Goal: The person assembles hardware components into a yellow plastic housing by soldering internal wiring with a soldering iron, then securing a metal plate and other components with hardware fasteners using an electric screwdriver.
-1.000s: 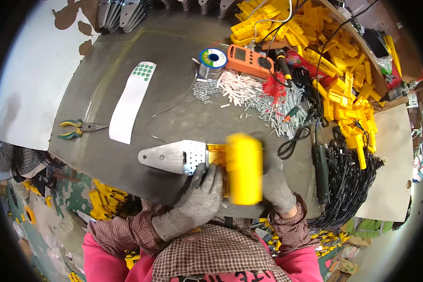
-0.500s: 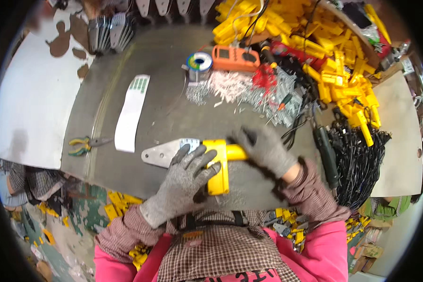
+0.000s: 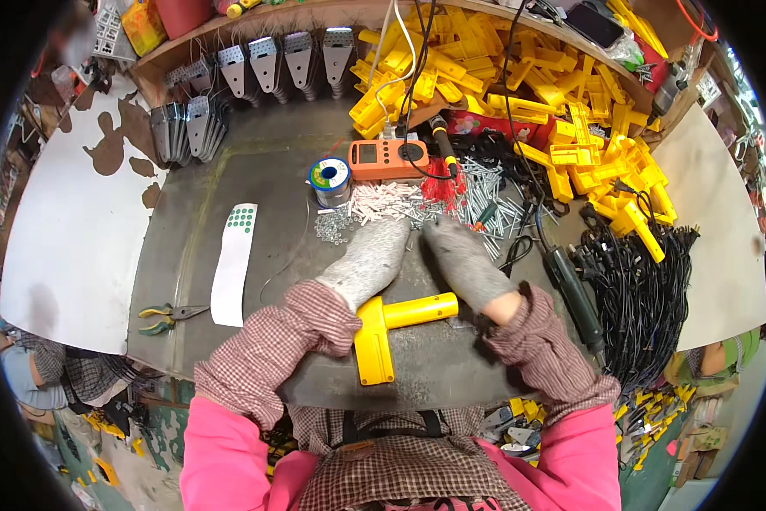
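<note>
Both gloved hands reach flat toward the small white pieces (image 3: 383,203) heaped on the tabletop (image 3: 272,170). The left hand (image 3: 368,260) and right hand (image 3: 464,255) lie with fingers spread, gripping nothing. The yellow L-shaped part (image 3: 383,328) rests just beneath the wrists, close for assembly. A white strip with green dots (image 3: 234,262) lies left, beside pliers (image 3: 166,315).

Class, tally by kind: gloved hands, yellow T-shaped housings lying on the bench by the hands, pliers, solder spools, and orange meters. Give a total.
Gloved hands: 2, left hand and right hand
Yellow housing: 1
Pliers: 1
Solder spool: 1
Orange meter: 1
Total: 6
</note>
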A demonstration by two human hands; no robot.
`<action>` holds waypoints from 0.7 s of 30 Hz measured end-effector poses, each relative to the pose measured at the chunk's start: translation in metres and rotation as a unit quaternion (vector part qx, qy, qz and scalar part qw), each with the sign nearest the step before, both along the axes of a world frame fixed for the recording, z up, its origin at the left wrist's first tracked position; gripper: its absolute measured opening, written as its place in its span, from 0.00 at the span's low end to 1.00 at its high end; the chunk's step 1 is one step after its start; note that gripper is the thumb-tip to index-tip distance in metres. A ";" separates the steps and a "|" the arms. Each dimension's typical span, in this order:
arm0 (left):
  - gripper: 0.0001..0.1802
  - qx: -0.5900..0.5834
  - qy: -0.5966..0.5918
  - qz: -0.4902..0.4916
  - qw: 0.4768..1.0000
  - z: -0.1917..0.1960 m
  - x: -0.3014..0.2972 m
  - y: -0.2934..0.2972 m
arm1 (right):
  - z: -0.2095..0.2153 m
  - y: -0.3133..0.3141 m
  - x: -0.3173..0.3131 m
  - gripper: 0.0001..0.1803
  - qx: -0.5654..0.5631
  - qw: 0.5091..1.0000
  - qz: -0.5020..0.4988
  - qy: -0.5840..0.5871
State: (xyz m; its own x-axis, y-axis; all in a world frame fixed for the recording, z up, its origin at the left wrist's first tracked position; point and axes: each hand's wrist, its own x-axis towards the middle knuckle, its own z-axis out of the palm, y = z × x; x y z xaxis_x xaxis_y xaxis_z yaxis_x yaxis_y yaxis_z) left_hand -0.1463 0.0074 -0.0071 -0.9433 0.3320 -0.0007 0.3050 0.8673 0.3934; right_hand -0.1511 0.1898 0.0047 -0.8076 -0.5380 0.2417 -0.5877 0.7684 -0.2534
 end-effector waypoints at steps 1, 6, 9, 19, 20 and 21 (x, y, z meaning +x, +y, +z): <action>0.13 0.028 0.040 -0.007 0.999 -0.007 -0.005 0.004 | -0.002 -0.004 -0.007 0.08 -0.003 1.000 -0.001 0.001; 0.15 -0.019 -0.008 -0.042 0.999 0.015 -0.008 -0.003 | -0.006 -0.007 -0.020 0.09 0.096 0.994 0.044 0.015; 0.16 0.053 -0.009 0.012 0.998 0.015 -0.002 -0.019 | -0.002 -0.006 -0.030 0.08 0.107 0.992 0.060 -0.008; 0.10 0.157 0.027 0.057 0.986 0.038 0.069 -0.083 | 0.021 0.005 0.004 0.08 -0.216 0.970 0.042 -0.102; 0.13 0.180 0.018 0.055 0.982 0.034 0.060 -0.082 | 0.021 0.002 0.009 0.08 -0.217 0.969 0.056 -0.106; 0.13 0.186 0.016 0.053 0.981 0.024 0.052 -0.074 | 0.023 0.003 0.013 0.09 -0.218 0.968 0.062 -0.106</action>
